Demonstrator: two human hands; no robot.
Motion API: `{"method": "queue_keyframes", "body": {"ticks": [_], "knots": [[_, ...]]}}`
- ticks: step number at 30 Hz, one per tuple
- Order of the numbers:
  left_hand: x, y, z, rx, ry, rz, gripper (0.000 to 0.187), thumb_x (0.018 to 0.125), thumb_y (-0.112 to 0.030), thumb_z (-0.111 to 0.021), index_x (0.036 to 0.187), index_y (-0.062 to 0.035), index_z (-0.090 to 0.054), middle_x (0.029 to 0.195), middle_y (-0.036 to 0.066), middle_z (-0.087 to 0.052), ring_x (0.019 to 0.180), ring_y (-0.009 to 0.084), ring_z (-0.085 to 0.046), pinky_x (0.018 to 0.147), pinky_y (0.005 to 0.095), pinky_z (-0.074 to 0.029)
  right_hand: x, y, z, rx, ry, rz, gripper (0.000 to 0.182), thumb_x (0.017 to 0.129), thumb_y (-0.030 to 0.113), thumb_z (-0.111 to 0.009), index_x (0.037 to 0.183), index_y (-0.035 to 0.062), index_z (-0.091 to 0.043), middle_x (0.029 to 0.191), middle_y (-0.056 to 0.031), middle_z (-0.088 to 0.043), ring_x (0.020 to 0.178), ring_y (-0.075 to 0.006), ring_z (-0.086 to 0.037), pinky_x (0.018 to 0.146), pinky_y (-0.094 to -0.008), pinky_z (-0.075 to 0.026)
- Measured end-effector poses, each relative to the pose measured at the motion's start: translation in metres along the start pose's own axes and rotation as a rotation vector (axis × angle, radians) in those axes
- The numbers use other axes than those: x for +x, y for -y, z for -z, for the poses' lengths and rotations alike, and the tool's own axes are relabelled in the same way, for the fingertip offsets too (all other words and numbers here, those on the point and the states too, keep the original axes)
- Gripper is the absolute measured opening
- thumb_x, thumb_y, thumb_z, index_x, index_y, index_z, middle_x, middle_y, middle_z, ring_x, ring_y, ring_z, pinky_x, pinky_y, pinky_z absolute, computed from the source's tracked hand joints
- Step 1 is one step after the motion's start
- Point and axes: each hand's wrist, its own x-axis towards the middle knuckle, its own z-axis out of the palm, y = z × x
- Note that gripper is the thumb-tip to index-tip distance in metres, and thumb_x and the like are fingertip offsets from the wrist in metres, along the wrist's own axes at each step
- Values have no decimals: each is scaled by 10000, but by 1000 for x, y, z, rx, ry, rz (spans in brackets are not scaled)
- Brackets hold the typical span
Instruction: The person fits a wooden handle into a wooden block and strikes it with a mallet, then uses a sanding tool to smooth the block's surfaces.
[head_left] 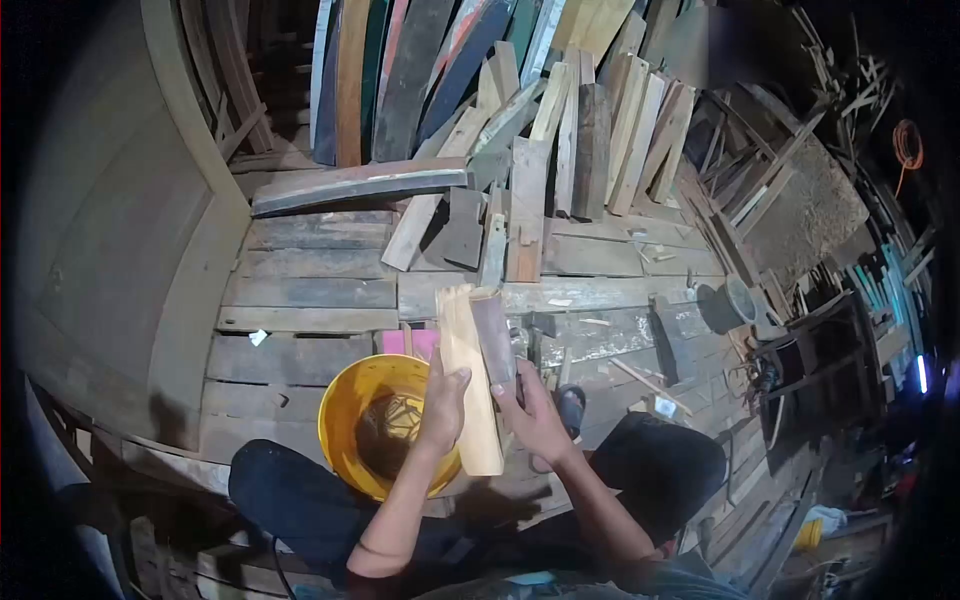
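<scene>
Over my lap, my left hand (443, 408) is closed around the left side of a pale wooden board (468, 400), which stands out lengthwise in front of me. My right hand (530, 408) grips a flat, purple-grey piece (493, 335) with a light top edge. That piece lies against the board's right side; whether it is sandpaper or a dark-faced block I cannot make out. Just left of the board, between my knees, stands a yellow bucket (328, 430) with thin scraps inside.
Several boards (430, 80) lean at the back, with shorter offcuts (527, 200) before them. A long plank (360, 188) lies at far left. A wooden panel (120, 230) stands left. A grey bucket (738, 300) and scrap wood are right. My sandalled foot (570, 408) rests on the plank floor.
</scene>
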Motion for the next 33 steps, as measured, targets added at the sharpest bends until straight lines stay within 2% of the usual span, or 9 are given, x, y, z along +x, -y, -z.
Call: {"method": "queue_keyframes", "body": {"ticks": [3,5,10,14,18,21,25,30,33], "knots": [[3,-15,-12,168,94,-11,688,945,-179,-417,1486,-14,-25,1434,175,-315,1306,240,-341,1099,331,-257,4,11,23,54,26,-87,426,929,129,-538,1312,-9,-413,1123,-150,-569,1081,-195,-518,965,-326,-376],[1,-25,-18,288,139,-77,643,957,-180,-386,1485,-9,-62,1469,181,-279,1344,250,-300,1113,331,-224,9,11,47,-352,71,-112,435,926,143,-546,1321,14,-419,1053,-191,-613,875,-242,-627,737,-323,-495],[3,-23,-21,313,211,-203,559,972,-169,-322,1477,-7,-148,1525,172,-200,1402,245,-212,1132,321,-162,30,30,87,-778,167,219,584,887,200,-568,1415,163,-322,862,-187,-598,779,-357,-635,628,-450,-512],[3,-29,-11,464,186,-262,550,968,-209,-281,1462,18,-198,1515,167,-229,1407,232,-196,1139,322,-153,21,25,103,-1086,314,706,629,792,205,-698,1362,284,-444,765,-22,-549,468,-242,-540,391,-408,-446],[5,-16,-8,287,236,-240,554,946,-175,-263,1446,56,-206,1506,190,-249,1399,250,-227,1133,316,-175,62,36,107,-1046,202,304,520,827,133,-629,1325,198,-493,1021,-150,-633,779,-361,-631,603,-396,-533],[8,-37,-4,334,159,-317,567,921,-142,-257,1447,63,-195,1494,205,-271,1383,266,-271,1122,304,-196,38,35,104,-1087,690,677,577,811,114,-639,1346,253,-470,1052,-136,-643,918,-313,-657,655,-342,-543],[9,-47,0,434,199,-301,555,929,-131,-264,1446,61,-201,1486,215,-282,1378,264,-283,1120,314,-204,78,18,99,-1071,186,535,623,854,233,-584,1431,280,-352,814,-81,-577,586,-254,-634,410,-337,-496],[12,-53,10,574,187,-373,543,921,-98,-293,1434,68,-226,1494,223,-261,1399,268,-240,1131,319,-187,53,22,88,-933,612,763,608,778,144,-687,1339,197,-461,859,-101,-606,655,-290,-627,540,-366,-523],[13,-54,6,641,210,-388,535,927,-104,-285,1425,86,-231,1491,226,-265,1400,284,-233,1135,317,-171,87,29,87,-977,379,500,624,774,151,-694,1346,202,-450,842,-101,-595,642,-287,-622,534,-366,-521]]}}
